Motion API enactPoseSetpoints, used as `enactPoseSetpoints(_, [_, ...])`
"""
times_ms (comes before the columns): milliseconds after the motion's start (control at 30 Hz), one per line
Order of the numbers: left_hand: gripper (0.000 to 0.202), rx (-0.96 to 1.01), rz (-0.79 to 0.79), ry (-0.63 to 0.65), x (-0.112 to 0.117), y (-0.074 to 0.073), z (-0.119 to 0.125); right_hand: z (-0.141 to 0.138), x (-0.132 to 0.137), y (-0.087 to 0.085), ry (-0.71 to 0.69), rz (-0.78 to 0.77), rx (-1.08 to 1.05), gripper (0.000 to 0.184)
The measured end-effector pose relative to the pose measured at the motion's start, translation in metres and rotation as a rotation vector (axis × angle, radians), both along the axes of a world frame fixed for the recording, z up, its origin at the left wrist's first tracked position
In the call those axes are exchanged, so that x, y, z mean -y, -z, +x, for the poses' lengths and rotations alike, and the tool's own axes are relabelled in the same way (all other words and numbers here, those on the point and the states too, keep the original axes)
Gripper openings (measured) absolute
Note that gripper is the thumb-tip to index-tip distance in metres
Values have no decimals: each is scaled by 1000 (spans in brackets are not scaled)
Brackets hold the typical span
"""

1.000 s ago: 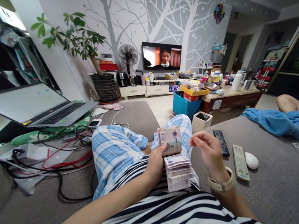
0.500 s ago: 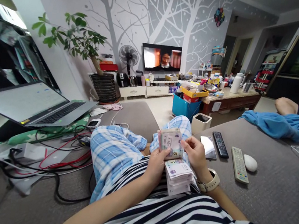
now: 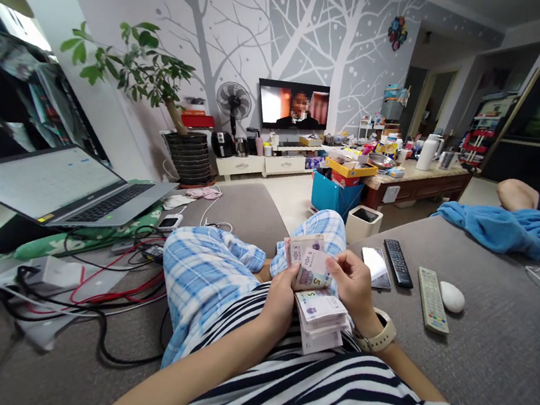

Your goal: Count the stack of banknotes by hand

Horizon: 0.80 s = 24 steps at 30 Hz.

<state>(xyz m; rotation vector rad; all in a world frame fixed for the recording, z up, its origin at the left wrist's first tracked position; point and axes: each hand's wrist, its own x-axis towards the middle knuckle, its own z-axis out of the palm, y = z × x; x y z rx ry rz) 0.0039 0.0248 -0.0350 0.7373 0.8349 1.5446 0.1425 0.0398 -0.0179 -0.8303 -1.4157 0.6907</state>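
Note:
A stack of banknotes (image 3: 296,250) is gripped in my left hand (image 3: 281,298), thumb on its near face. The notes show a "5" and stand up above my lap. My right hand (image 3: 353,282) pinches the right side of one banknote (image 3: 315,270), which is angled away from the stack. Below, more banknotes (image 3: 321,313) hang folded down in a thick bundle against the striped shirt. How my left fingers hold that lower bundle is hidden. A pale watch (image 3: 382,332) is on my right wrist.
To my right on the sofa lie a phone (image 3: 376,268), a black remote (image 3: 398,263), a beige remote (image 3: 432,300) and a white mouse (image 3: 451,297). Leftward are an open laptop (image 3: 104,202) and tangled cables (image 3: 137,291). A bin (image 3: 363,224) stands ahead. Another person's leg (image 3: 517,195) shows at far right.
My right hand has drawn the top banknote rightward and down, so it now fans out from the stack. My left thumb has shifted slightly left. The lower bundle stays put.

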Motion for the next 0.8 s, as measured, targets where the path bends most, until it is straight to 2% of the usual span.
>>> enactPoseSetpoints(200, [30,40,1,8,3,-5,1,-1,8,-7,-138,-9,-61,25])
enactPoseSetpoints(567, [29,-3,15,44,1,-3,-2,0,12,-13,-163,10,-48,28])
enactPoseSetpoints(800, [26,-77,21,23,1,-5,-3,-1,13,-15,-178,17,-11,34])
